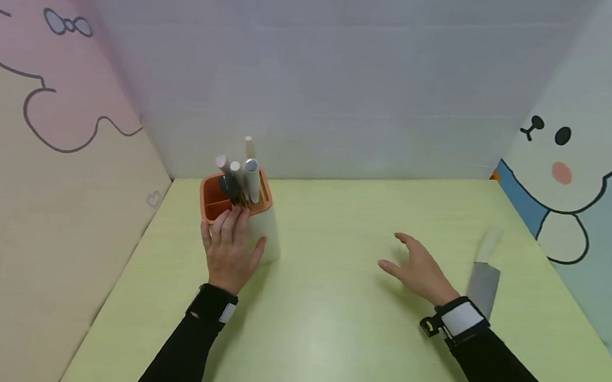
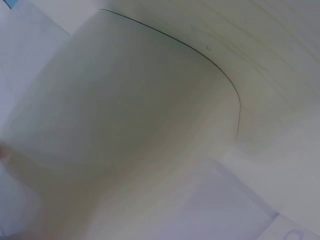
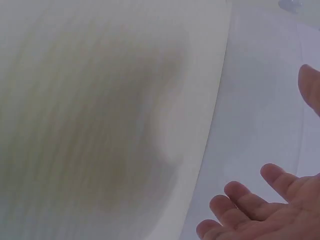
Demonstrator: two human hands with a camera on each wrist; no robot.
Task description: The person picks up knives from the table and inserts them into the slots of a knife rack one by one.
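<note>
My left hand (image 1: 230, 251) lies against the front of a white utensil holder (image 1: 269, 242) with an orange rim, fingertips at the rim and thumb by its right side. Several handled utensils (image 1: 251, 181) stand in it, pale handles up, beside a dark rounded piece (image 1: 228, 186). The holder's pale wall (image 2: 125, 90) fills much of the left wrist view. Over the table to the right, my right hand (image 1: 421, 272) is held with thumb and fingers apart, nothing between them; the right wrist view shows its spread fingers (image 3: 245, 205).
A cleaver (image 1: 484, 283) with a white handle lies on the pale green table (image 1: 316, 336), its blade partly behind my right wrist. A plain pale wall (image 1: 335, 97) rises at the back edge. Side panels with cartoon drawings (image 1: 562, 151) flank the table.
</note>
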